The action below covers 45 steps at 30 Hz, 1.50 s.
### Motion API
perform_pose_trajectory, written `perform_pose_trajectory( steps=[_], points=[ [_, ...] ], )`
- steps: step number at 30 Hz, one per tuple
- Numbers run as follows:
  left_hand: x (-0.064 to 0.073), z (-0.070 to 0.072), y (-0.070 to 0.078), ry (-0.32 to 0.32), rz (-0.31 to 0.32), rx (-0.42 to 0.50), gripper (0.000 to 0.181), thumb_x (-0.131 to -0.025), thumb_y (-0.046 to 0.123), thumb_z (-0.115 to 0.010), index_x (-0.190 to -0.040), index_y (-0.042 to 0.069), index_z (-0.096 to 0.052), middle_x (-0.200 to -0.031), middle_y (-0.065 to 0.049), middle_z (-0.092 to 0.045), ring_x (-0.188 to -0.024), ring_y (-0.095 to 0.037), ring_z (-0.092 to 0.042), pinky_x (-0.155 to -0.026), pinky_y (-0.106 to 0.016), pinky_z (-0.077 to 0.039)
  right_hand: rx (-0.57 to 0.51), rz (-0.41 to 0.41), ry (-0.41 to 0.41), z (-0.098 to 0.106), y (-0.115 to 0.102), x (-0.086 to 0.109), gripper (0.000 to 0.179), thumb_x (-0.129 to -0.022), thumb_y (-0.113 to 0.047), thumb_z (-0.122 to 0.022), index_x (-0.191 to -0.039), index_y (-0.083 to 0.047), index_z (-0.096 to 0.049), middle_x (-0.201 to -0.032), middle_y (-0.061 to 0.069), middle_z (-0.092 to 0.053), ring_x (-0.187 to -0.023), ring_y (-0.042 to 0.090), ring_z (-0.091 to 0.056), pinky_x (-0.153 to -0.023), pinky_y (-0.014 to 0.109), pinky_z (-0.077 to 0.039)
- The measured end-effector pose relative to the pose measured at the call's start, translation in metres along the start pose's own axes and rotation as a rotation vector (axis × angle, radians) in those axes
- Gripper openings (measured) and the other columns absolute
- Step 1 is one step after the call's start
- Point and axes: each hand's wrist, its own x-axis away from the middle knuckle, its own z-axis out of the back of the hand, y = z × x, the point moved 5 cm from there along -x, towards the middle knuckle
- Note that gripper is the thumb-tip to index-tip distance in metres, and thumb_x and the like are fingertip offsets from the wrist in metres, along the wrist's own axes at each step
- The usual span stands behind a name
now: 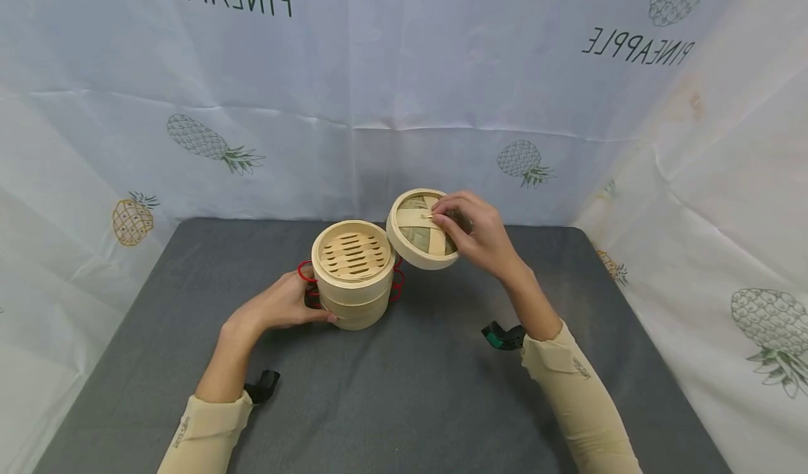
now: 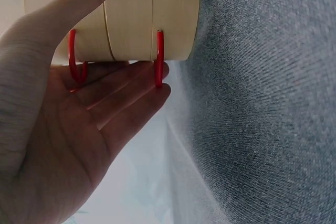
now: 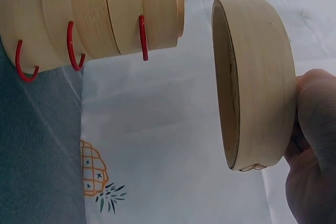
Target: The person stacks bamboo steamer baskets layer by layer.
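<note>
A round bamboo steamer (image 1: 355,292) of stacked baskets stands on the grey table, its slatted top basket uncovered. Red loop handles (image 3: 71,45) stick out from its sides. My left hand (image 1: 287,303) holds the stack's left side, thumb across the front and fingers behind, near the red loops in the left wrist view. Up and to the right, my right hand (image 1: 473,230) pinches the small loop on top of the woven bamboo lid (image 1: 413,239). The lid is tilted and raised off the table; the right wrist view shows a gap between its rim and the stack.
A dark grey cloth (image 1: 404,404) covers the table. White curtains with pineapple prints (image 1: 379,74) hang behind it and at both sides. A black wrist strap piece (image 1: 503,336) juts from the right forearm, another (image 1: 264,386) from the left.
</note>
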Motion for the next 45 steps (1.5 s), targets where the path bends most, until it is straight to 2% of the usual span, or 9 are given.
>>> perform_pose_trajectory(
  steps=[11, 19, 27, 35, 45],
  points=[
    [0.0, 0.0, -0.001, 0.001, -0.001, -0.001, 0.083, -0.08, 0.033, -0.099, -0.148, 0.01, -0.056, -0.132, -0.009, -0.076, -0.121, -0.029, -0.073, -0.101, -0.05, -0.061, -0.019, 0.04, 0.007, -0.009, -0.005, -0.01, 0.009, -0.096, 0.003, -0.078, -0.105, 0.001, -0.077, -0.111, 0.016, -0.077, -0.108, 0.031, -0.073, -0.099, 0.032, -0.059],
    [-0.001, 0.0, 0.0, -0.004, -0.003, 0.007, 0.08, -0.08, 0.03, -0.099, -0.146, 0.01, -0.058, -0.131, -0.008, -0.077, -0.12, -0.028, -0.073, -0.101, -0.049, -0.061, -0.037, 0.055, 0.004, -0.015, -0.011, -0.015, 0.009, -0.095, 0.004, -0.079, -0.104, 0.002, -0.077, -0.111, 0.016, -0.077, -0.109, 0.032, -0.073, -0.097, 0.04, -0.06],
    [-0.001, 0.0, -0.001, -0.004, 0.004, 0.016, 0.08, -0.08, 0.031, -0.099, -0.146, 0.011, -0.058, -0.13, -0.008, -0.076, -0.119, -0.026, -0.074, -0.1, -0.048, -0.061, -0.061, 0.048, -0.025, -0.028, -0.014, -0.018, 0.008, -0.097, 0.001, -0.078, -0.105, 0.002, -0.077, -0.112, 0.016, -0.076, -0.112, 0.031, -0.071, -0.1, 0.036, -0.059],
    [-0.001, 0.001, -0.001, 0.002, -0.009, 0.011, 0.08, -0.08, 0.029, -0.099, -0.146, 0.01, -0.057, -0.13, -0.01, -0.076, -0.121, -0.03, -0.073, -0.102, -0.052, -0.06, -0.08, 0.068, -0.047, -0.037, -0.02, -0.024, 0.008, -0.097, 0.001, -0.079, -0.105, 0.0, -0.078, -0.113, 0.015, -0.077, -0.114, 0.03, -0.071, -0.103, 0.036, -0.058],
    [-0.001, -0.001, -0.001, -0.007, 0.004, 0.04, 0.079, -0.08, 0.027, -0.099, -0.145, 0.008, -0.058, -0.133, -0.012, -0.073, -0.12, -0.032, -0.075, -0.101, -0.05, -0.063, -0.092, 0.088, -0.088, -0.05, -0.027, -0.031, 0.008, -0.098, -0.002, -0.078, -0.106, -0.001, -0.078, -0.114, 0.014, -0.077, -0.114, 0.029, -0.071, -0.101, 0.038, -0.06]
  ],
)
